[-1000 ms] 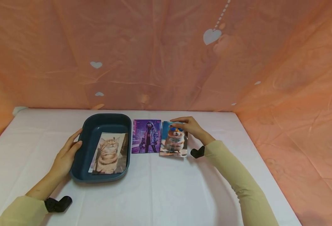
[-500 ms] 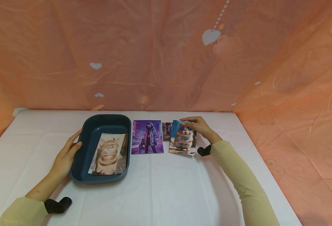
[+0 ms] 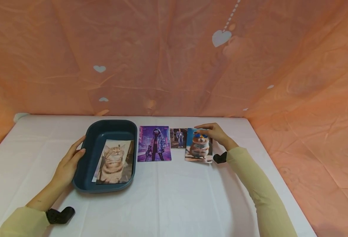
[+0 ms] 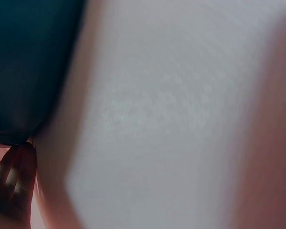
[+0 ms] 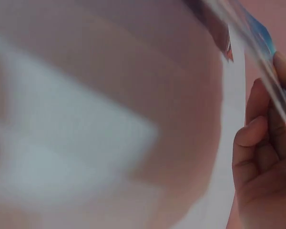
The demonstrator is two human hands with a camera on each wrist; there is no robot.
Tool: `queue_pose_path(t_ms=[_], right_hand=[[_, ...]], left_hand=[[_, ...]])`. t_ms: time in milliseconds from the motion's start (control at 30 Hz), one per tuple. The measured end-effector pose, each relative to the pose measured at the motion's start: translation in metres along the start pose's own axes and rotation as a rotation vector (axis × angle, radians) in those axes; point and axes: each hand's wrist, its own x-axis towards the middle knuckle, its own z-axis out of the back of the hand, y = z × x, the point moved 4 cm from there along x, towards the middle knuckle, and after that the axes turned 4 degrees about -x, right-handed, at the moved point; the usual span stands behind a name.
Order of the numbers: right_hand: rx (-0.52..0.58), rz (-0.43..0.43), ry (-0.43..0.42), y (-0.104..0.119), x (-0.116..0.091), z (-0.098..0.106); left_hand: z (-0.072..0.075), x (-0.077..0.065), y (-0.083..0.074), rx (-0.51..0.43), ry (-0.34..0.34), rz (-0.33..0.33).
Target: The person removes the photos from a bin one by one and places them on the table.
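My right hand [image 3: 216, 133] pinches the top edge of a photo card [image 3: 199, 149] showing a hamster in blue sunglasses. In the right wrist view that card [image 5: 269, 71] appears edge-on between thumb and fingers. A smaller photo card [image 3: 179, 138] of a standing figure lies to its left, partly covered by its neighbours. Beside the tray lies a purple card [image 3: 154, 144] with a hooded figure. My left hand [image 3: 68, 161] holds the left side of the dark blue tray [image 3: 86, 177], thumb at the rim. Inside lies a cat photo [image 3: 113, 163], overlapping another card.
A white cloth [image 3: 168, 200] covers the table. Orange sheeting [image 3: 174, 65] with pale hearts rises behind it and on both sides. A black wrist mount [image 3: 60, 215] sits on my left wrist, and another mount [image 3: 219, 158] on my right.
My right hand has moved right with the hamster card, uncovering the smaller photo card beneath. My left hand and the tray have hardly moved.
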Motion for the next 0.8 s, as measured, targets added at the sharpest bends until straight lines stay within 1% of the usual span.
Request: queue_pose_path(t_ms=[267,433,633,800], right_hand=[[-0.004,0.005,0.027,-0.009,-0.001,0.009],[-0.031,-0.007,0.027,-0.016,0.001,0.016],[-0.008,-0.009,0.056,-0.025,0.008,0.019],[0.012,-0.002,0.069,-0.029,0.017,0.02]], left_hand=[[0.001,0.0,0.0,0.036,-0.002,0.001],[0.0,0.0,-0.001,0.028,0.005,0.009],[0.0,0.0,0.0,0.039,0.005,-0.005],[0.0,-0.002,-0.001,0.024,0.003,-0.025]])
